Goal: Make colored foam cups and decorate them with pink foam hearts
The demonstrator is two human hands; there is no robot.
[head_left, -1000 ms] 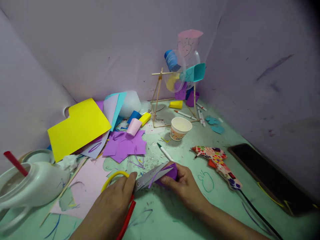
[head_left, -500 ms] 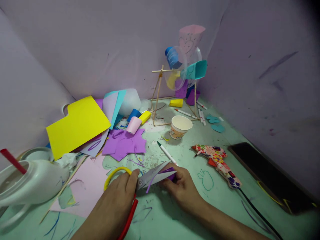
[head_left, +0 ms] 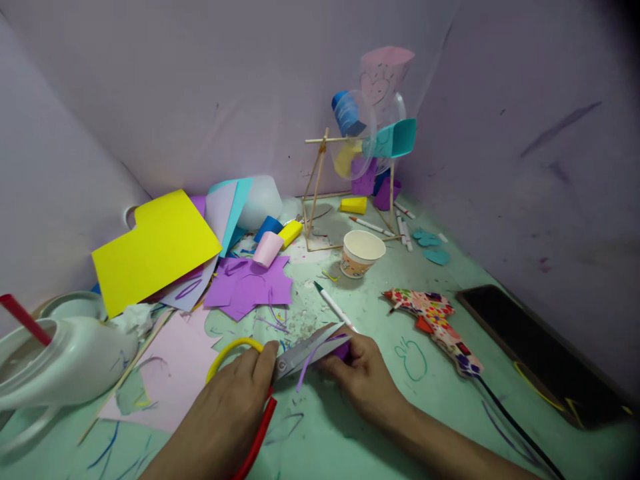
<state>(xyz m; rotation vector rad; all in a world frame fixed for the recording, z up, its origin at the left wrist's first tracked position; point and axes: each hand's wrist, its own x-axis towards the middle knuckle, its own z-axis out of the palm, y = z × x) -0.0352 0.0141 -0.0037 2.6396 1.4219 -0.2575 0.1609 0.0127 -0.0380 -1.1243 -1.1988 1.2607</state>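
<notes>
My left hand is closed round the scissors, which have one yellow and one red handle. The blades point right and lie a little apart at the purple paper piece. A thin purple strip hangs down by the blades. My right hand pinches the purple paper piece just right of the blade tips, its fingers partly covering it. Beyond that hand, a white marker with a green tip lies on the table.
A paper cup stands mid-table before a stick frame with coloured cups. At right lie a glue gun and a phone. Coloured paper and a white jug are at left.
The scissor blades have come closer together and tilted slightly at the purple paper. The thin strip has swung a little to the right. Both hands keep their holds.
</notes>
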